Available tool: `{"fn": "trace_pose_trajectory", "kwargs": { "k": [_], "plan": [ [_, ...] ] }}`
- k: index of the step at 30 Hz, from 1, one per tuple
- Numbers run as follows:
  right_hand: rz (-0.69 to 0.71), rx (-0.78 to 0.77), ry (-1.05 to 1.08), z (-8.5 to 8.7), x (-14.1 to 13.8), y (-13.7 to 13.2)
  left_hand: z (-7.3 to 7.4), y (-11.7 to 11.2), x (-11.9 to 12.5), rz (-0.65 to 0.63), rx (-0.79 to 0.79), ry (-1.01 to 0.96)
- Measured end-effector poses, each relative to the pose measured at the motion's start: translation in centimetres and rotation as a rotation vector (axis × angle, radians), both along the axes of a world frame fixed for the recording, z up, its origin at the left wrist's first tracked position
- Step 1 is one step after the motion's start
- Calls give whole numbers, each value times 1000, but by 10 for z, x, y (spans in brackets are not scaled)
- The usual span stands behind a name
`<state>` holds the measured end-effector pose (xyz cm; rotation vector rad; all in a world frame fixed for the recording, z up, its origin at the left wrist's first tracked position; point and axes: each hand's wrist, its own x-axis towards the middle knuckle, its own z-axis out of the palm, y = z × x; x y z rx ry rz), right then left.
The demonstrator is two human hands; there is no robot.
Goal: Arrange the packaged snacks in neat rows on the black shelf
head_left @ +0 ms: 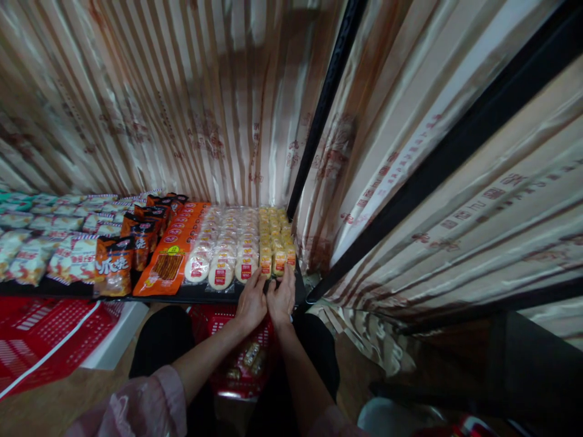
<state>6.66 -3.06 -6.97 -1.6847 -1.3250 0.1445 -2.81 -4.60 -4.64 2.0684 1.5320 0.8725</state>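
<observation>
The left hand (251,301) and right hand (282,296) are lying side by side, fingers loosely curved, touching the front yellow snack packets (274,243) at the shelf's (191,294) right end. Their fingertips are too small to show any pinch. The forearms are partly hiding a red basket (214,321).

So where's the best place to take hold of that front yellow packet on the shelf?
Probably its top edge, reached from the front of the shelf. The yellow packet sits wedged between neighbours on both sides and behind, so only its face and top are free.
</observation>
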Motion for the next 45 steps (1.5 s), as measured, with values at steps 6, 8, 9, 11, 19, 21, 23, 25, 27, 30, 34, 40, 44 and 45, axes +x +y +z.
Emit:
{"fn": "trace_pose_trajectory", "kwargs": {
  "k": [6, 8, 9, 11, 19, 21, 23, 25, 27, 30, 34, 40, 44, 45],
  "plan": [
    [36, -8, -90, -6, 5, 4, 2, 1, 2, -2, -5, 22],
    [32, -13, -92, -7, 5, 5, 2, 1, 2, -3, 5, 23],
    [28, -15, -88, -8, 5, 5, 1, 1, 2, -3, 9, 26],
    [20, -18, -78, -8, 4, 5, 1, 1, 2, -4, 16, 30],
    [-37, -21, -33, -5, 3, 1, 3, 0, 2, -7, 41, 27],
    [-18, -10, -17, -6, 4, 0, 4, -2, 0, -3, 46, 29],
    [-6, -11, 17, -6, 4, -1, 4, -4, -1, -2, 48, 29],
    [-6, -4, 54, -7, 4, -1, 4, -5, -3, 0, 55, 27],
    [-10, 23, 83, -6, 5, -1, 3, -8, -5, 5, 66, 15],
    [7, 85, 146, -6, 7, -3, -1, -16, -10, -8, 97, -22],
    [121, 118, 236, -13, 4, -18, -14, -35, -21, -138, 117, -36],
    [311, -28, 109, -36, -19, -61, -44, -58, -48, -281, -193, 241],
    [403, -523, -78, -66, -33, -78, -73, -60, -79, -201, -523, 366],
    [430, -609, -85, -75, -35, -81, -82, -60, -87, -165, -582, 393]
  ]
}}
